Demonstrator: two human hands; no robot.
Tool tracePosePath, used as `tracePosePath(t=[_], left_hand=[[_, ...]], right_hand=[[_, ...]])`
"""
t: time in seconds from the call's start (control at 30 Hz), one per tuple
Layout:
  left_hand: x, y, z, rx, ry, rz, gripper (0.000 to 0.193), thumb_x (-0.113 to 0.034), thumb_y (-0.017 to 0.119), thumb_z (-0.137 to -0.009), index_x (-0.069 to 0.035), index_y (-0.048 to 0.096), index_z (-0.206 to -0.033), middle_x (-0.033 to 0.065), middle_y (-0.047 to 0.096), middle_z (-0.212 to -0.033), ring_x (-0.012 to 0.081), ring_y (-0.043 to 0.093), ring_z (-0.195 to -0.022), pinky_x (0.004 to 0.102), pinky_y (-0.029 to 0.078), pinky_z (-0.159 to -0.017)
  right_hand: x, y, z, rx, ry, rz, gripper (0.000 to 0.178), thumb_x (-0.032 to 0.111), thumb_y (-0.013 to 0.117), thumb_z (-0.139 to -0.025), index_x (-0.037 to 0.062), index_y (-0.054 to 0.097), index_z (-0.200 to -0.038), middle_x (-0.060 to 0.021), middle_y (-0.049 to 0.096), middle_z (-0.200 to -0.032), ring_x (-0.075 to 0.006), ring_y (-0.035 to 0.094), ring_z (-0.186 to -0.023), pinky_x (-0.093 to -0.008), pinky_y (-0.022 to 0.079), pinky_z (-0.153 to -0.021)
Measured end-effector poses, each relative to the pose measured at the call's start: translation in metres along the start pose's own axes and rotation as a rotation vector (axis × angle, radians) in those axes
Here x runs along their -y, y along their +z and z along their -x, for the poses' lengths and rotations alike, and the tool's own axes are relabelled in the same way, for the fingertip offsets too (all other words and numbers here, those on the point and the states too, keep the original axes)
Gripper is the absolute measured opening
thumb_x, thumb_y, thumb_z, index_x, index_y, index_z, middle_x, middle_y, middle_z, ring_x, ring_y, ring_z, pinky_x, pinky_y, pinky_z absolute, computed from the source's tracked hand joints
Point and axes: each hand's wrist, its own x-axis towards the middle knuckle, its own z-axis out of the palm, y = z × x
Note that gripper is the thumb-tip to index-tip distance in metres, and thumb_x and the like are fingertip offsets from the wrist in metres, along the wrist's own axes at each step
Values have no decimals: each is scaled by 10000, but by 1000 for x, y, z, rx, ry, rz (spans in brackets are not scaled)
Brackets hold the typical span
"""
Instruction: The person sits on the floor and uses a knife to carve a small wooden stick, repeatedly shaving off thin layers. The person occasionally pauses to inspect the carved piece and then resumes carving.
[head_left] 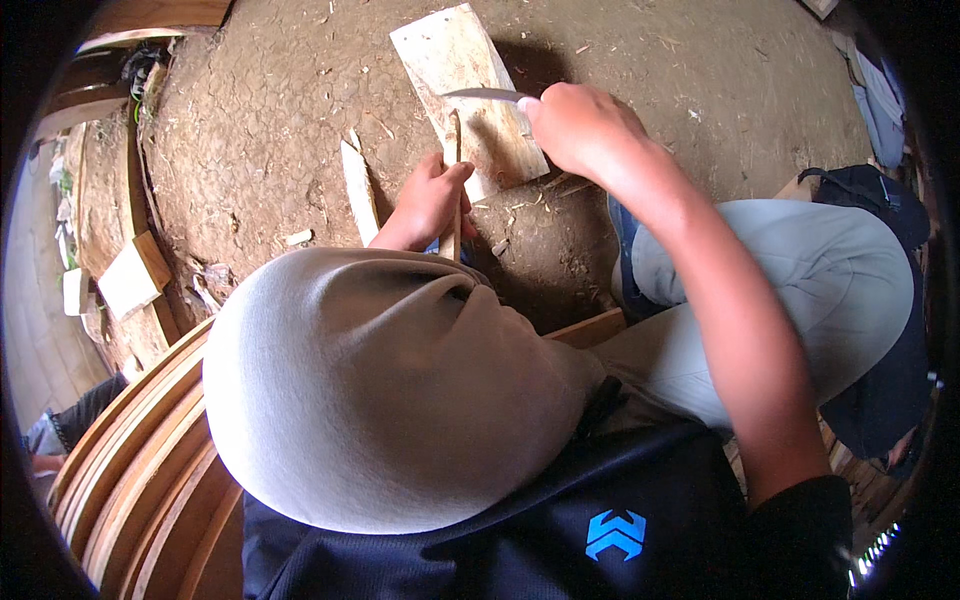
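Observation:
My left hand (433, 200) is closed around a narrow wooden stick (452, 150), which stands out past my thumb with its far end over a pale wooden board (455, 55). In my right hand (585, 125) is a knife (485, 94), gripped by a handle my fingers hide. Its blade points left, above the board and a little beyond the stick's far end. The board lies slanted on the dirt ground. My left knee covers part of my left forearm and the stick's near end.
A split piece of wood (358, 190) lies left of my left hand, with shavings scattered on the dirt floor (270, 130). Stacked curved-looking planks (130, 480) stand at lower left, near a cut wooden block (132, 278). At the right edge is a dark cloth item (880, 205).

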Motion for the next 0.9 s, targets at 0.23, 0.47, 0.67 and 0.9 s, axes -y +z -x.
tracePosePath(t=[0.23, 0.47, 0.67, 0.9], left_hand=[[7, -2, -7, 77, -86, -57, 321, -283, 498, -929, 7, 498, -790, 76, 502, -634, 188, 493, -425, 319, 443, -380], [9, 1, -5, 28, -94, -46, 354, -303, 482, -940, -5, 514, -752, 64, 480, -597, 177, 486, -429, 318, 439, -380], [10, 1, -9, 37, -121, -103, 343, -309, 468, -946, -11, 504, -780, 73, 495, -602, 195, 489, -415, 338, 430, -368], [16, -3, -13, 36, -105, -209, 320, -287, 454, -936, -6, 493, -788, 80, 500, -605, 213, 502, -431, 351, 434, -371]], right_hand=[[-9, 28, 5, 111, 62, -52, 457, 351, 371, -979, -12, 639, -1053, -269, 623, -1053, -432, 598, -1005, -489, 464, -890], [-1, 31, 12, 222, 41, -52, 510, 359, 346, -988, -61, 623, -1069, -285, 614, -1078, -432, 595, -1024, -485, 465, -894], [7, 21, 7, 296, 29, 79, 490, 345, 343, -988, -45, 623, -1086, -265, 625, -1077, -415, 606, -1019, -480, 479, -879], [28, 23, 17, 240, 163, 105, 387, 293, 408, -964, 45, 655, -1128, -156, 659, -1121, -292, 636, -1062, -451, 531, -838]])
